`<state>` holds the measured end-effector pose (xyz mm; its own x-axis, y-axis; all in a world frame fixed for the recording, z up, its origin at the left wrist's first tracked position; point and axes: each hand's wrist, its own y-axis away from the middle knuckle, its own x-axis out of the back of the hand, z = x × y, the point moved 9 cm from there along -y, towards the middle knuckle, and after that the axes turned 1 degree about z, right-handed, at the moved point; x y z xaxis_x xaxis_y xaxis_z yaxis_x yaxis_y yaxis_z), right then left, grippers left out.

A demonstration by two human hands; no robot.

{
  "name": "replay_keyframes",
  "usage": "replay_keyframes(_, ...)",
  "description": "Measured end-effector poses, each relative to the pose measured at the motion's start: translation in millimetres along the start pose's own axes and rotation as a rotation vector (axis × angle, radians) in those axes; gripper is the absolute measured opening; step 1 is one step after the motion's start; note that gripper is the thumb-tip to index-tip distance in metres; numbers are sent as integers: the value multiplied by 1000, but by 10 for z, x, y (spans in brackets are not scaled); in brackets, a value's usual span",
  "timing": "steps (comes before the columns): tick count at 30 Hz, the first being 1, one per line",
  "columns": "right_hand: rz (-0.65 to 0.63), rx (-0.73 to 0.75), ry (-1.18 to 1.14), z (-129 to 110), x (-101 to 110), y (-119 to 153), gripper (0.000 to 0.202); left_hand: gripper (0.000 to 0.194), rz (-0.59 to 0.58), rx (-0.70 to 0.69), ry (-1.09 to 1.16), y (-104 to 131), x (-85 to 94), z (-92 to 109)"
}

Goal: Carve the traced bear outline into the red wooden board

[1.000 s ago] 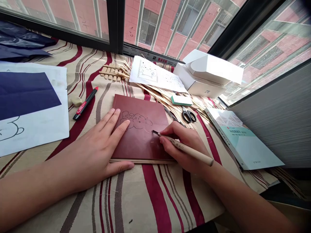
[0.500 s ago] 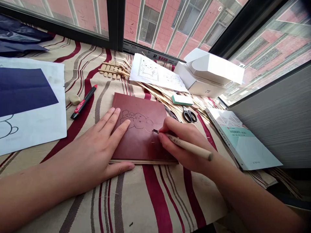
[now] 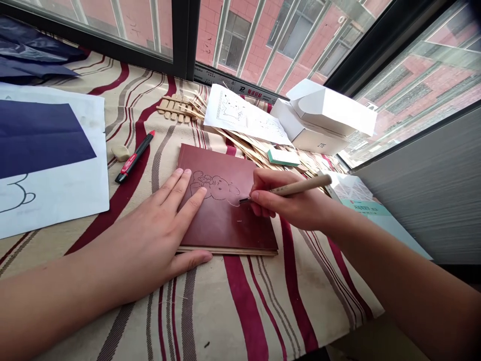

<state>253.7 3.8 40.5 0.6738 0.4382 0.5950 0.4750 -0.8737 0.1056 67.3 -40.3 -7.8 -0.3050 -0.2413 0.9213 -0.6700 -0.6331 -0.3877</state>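
I'm watching left hand lying flat, fingers spread, on reddish-brown board resting on counter, apparently steadying it; right hand pinching carving tool near tip, likely for control.

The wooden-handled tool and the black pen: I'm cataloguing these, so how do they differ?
The wooden-handled tool is beige with a dark tip; the black pen has a red end. The tool is in the right hand, its tip at the brown panel; the pen lies on the striped cloth. Both are long and slim.
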Motion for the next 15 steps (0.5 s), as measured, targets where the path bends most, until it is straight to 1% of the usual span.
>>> replay_keyframes(2,28,93,107,-23,-13,75,22,99,-27,3,11,7,-20,-17)
replay_keyframes(4,36,215,258,-116,-54,143,20,100,-40,17,22,12,-23,-41)
replay_keyframes(6,8,318,371,-230,-106,175,19,100,-42,20,30,15,-20,-50)
replay_keyframes(7,-18,339,406,-269,-125,170,20,100,-40,14,31,16,-17,-46)
replay_keyframes(11,-109,325,446,-341,-138,91,21,98,-10,-11,16,17,6,-25)
replay_keyframes(15,-102,297,438,-343,-121,67,21,97,-2,-22,32,29,6,-23)
